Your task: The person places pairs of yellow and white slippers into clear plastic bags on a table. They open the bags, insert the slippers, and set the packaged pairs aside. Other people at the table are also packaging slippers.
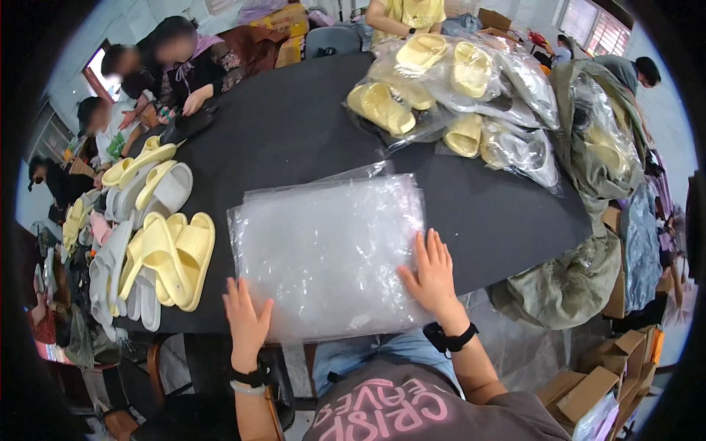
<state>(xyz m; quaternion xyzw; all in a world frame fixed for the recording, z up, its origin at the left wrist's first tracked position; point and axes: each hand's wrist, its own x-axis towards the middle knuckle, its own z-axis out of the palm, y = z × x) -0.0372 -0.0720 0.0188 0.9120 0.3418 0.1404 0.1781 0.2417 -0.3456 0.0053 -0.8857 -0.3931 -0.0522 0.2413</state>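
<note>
A stack of clear plastic bags (331, 253) lies at the near edge of the black table, slightly overhanging it. My left hand (248, 316) rests at the stack's lower left corner, fingers stretched out. Against the right edge of the stack lies my right hand (430, 272), flat with its fingers extended. Neither hand grips anything. To the left are piled yellow slippers (173, 261) and grey slippers (173, 189), unwrapped. At the far right, bagged yellow slippers (382, 106) and bagged grey slippers (522, 151) lie in a heap.
The black table (279, 117) curves around the stack. An olive-green sack (566, 283) hangs at its right end, above open cardboard boxes (596, 389). A person in a yellow shirt (404, 18) stands across the table; other people (180, 73) are at the far left. A chair (165, 367) stands below left.
</note>
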